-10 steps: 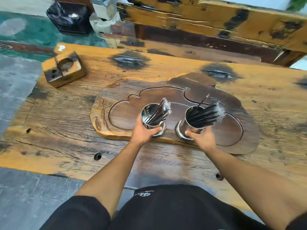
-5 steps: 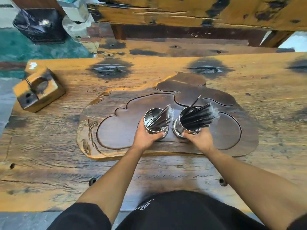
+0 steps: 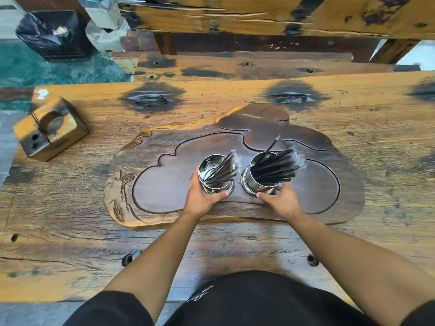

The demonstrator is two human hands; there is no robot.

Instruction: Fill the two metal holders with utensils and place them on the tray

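Note:
Two shiny metal holders stand side by side in the recess of a dark carved wooden tray (image 3: 164, 196). The left holder (image 3: 207, 165) has a few black wrapped utensils (image 3: 223, 169) leaning right. The right holder (image 3: 256, 182) is packed with several black wrapped utensils (image 3: 276, 167), one stick poking up. My left hand (image 3: 202, 198) wraps the left holder's near side. My right hand (image 3: 281, 200) grips the base of the right holder. The near walls of both holders are hidden by my fingers.
The tray lies on a rough wooden table (image 3: 70, 231). A wooden block with a round hollow (image 3: 50, 128) sits at the table's left edge. A black bag-lined bin (image 3: 54, 34) stands on the floor beyond, and a heavy wooden bench (image 3: 259, 17) runs behind the table.
Both holders have moved from the tray's near rim further into its recess and closer together. My hands stayed on them throughout.

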